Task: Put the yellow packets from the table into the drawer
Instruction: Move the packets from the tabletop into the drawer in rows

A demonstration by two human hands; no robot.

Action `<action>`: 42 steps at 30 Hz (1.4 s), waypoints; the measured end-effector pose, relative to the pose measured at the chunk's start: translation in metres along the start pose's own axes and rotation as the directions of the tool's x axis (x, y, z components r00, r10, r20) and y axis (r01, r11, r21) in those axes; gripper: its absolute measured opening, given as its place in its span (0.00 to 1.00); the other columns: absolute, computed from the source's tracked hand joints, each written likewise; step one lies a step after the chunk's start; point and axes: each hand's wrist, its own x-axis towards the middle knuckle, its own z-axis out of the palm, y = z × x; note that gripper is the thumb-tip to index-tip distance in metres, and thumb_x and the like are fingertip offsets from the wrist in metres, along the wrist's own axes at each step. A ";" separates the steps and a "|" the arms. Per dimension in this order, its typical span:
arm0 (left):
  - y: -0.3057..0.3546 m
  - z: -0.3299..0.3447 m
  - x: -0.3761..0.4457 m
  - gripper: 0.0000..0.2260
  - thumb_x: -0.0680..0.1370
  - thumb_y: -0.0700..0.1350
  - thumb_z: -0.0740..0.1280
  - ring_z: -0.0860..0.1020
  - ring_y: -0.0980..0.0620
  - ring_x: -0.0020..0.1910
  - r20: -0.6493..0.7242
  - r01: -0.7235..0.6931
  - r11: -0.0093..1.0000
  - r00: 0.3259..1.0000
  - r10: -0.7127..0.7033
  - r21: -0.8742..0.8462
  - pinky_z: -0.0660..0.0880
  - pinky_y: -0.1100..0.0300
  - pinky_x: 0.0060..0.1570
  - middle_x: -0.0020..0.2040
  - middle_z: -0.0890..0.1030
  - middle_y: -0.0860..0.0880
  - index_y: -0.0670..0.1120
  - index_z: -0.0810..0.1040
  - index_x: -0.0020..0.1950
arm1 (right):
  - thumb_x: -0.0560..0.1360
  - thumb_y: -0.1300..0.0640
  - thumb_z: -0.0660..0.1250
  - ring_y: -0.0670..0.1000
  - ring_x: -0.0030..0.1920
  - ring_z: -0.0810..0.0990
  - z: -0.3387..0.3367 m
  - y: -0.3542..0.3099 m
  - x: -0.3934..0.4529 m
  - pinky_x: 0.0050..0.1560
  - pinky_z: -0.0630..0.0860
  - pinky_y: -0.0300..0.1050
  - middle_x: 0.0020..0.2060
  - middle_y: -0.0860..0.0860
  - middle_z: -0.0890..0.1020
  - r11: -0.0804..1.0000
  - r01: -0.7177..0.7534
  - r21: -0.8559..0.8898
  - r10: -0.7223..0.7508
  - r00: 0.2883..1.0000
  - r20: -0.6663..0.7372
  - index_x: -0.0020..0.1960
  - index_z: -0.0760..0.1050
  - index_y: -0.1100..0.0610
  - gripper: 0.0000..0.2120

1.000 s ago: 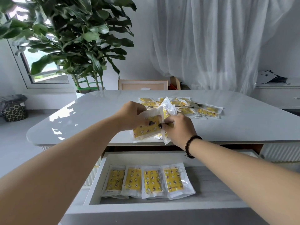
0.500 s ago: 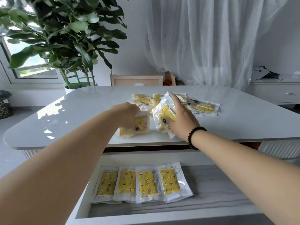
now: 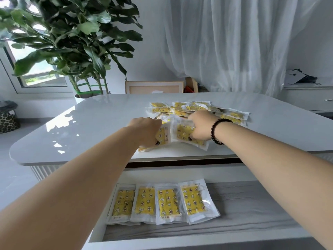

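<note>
A heap of yellow packets in clear wrappers lies on the white table. My left hand grips one yellow packet near the table's front edge. My right hand, with a dark bead bracelet on the wrist, grips another yellow packet just beside it. Below the table the drawer stands pulled out, with several yellow packets laid side by side in its left half.
A large leafy potted plant stands behind the table's left corner. A framed board leans behind the table. White curtains hang at the back. A low white cabinet is at the right, a patterned basket at the left.
Both hands have slid further onto the table towards the heap, each keeping hold of its packet. The two packets now lie lower, close to the tabletop.
</note>
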 end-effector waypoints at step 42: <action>0.028 -0.029 -0.139 0.04 0.76 0.42 0.70 0.84 0.48 0.39 0.228 0.240 0.088 0.966 -0.125 -0.967 0.80 0.57 0.40 0.42 0.86 0.44 0.44 0.83 0.50 | 0.69 0.60 0.75 0.51 0.47 0.85 -0.030 0.032 -0.148 0.54 0.80 0.53 0.44 0.51 0.86 0.454 0.105 0.885 0.051 0.988 -0.143 0.49 0.81 0.55 0.10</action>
